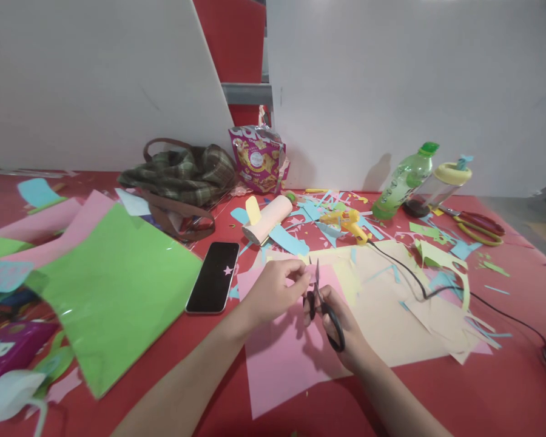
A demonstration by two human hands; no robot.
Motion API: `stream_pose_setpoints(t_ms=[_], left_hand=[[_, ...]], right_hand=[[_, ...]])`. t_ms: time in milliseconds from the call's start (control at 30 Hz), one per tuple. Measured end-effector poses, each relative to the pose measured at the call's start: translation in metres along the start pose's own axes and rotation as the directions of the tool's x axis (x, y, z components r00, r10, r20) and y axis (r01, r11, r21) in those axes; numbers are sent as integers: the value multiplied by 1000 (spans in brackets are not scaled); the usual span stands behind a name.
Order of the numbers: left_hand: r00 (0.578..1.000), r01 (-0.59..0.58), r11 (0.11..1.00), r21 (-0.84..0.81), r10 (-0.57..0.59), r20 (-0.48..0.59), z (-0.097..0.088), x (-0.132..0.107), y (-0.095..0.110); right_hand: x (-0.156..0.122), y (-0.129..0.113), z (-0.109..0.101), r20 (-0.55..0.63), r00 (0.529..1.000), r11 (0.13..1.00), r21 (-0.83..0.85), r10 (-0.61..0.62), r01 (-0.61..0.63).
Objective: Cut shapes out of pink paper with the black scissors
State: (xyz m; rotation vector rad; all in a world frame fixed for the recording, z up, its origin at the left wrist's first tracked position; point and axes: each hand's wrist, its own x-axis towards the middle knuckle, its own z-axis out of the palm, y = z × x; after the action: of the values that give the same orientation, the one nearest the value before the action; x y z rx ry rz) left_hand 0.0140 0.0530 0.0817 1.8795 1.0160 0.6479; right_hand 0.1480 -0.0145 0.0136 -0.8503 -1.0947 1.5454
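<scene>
My right hand (pixel 341 331) grips black-handled scissors (pixel 322 306), blades pointing up and away from me. My left hand (pixel 275 290) is closed in a pinch just left of the blades, holding something small that I cannot make out. Both hands hover over a pink paper sheet (pixel 282 358) lying on the red table (pixel 482 394). A beige sheet (pixel 391 303) with cut-outs lies to the right of the hands.
A black phone (pixel 213 277) lies left of my hands, beside green paper sheets (pixel 113 291). Further back are a plaid bag (pixel 182 176), a snack bag (pixel 258 156), a paper roll (pixel 267 220), a yellow glue gun (pixel 348 223) with a black cord (pixel 482 300), a green bottle (pixel 403 182), red-yellow scissors (pixel 475 224) and several scraps.
</scene>
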Motion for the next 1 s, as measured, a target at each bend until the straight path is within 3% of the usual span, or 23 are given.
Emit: stream_pose_setpoints(t_ms=[667,833,933,1000], left_hand=[[995,98,981,-165,-98,7,11,-1,-5],[982,120,976,-184,-143,-120,10,1,-4],[971,127,979,-160,-156,-179,9,2,-4],[980,128,982,-138,-147,-136,9,2,-5]], right_hand=[[2,-3,6,-27,999,999,35,-24,25],[2,-5,8,-19,999,999,43,33,-32],[3,-2,7,-103,995,998,63,1,5],[5,0,5,-200,979,995,84,-30,48]])
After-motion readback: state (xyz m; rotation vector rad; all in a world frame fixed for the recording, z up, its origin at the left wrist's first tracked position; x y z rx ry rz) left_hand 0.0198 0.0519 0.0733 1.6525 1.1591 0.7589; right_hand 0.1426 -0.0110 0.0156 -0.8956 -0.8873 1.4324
